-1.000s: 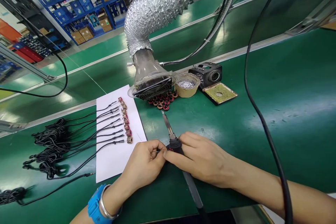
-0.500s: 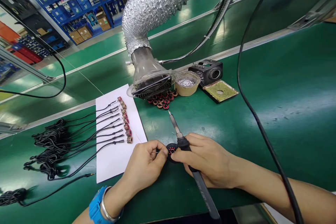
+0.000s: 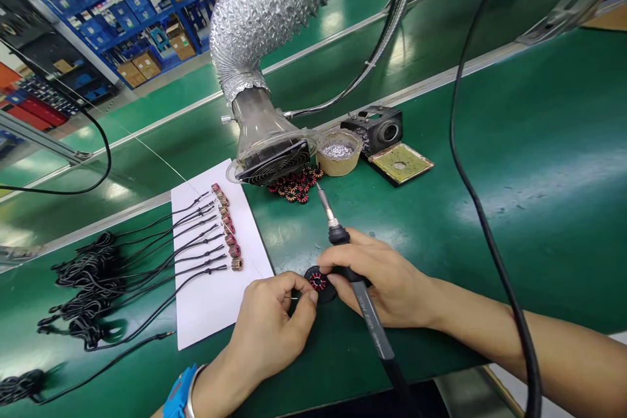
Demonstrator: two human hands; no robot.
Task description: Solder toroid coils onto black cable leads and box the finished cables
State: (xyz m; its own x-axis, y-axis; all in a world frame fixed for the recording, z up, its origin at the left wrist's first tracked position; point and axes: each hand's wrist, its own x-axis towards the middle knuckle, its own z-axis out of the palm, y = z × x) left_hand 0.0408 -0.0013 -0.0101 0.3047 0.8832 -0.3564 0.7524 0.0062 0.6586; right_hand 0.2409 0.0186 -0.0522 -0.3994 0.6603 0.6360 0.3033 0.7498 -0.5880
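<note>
My right hand (image 3: pixel 379 281) is closed around a black soldering iron (image 3: pixel 355 277) whose metal tip points up and away toward the fume hood. Its fingertips also touch a small black round part with a red coil centre (image 3: pixel 318 283) lying on the green mat. My left hand (image 3: pixel 274 330) pinches the left side of that same round part with thumb and forefinger. A blue wristband and a metal bangle show on the left wrist.
A white sheet (image 3: pixel 215 274) at left carries a row of small coils with black leads running to tangled wire bundles (image 3: pixel 81 287). Behind are a silver fume duct with fan hood (image 3: pixel 267 144), loose red coils (image 3: pixel 294 186), a solder pot (image 3: pixel 337 153), an iron stand with sponge (image 3: pixel 399 163). A black cable (image 3: pixel 482 209) hangs at right.
The right hand has lifted the iron's handle more upright and drawn back to the right, uncovering the round part. The left hand stays pinched on it. The view has shifted slightly.
</note>
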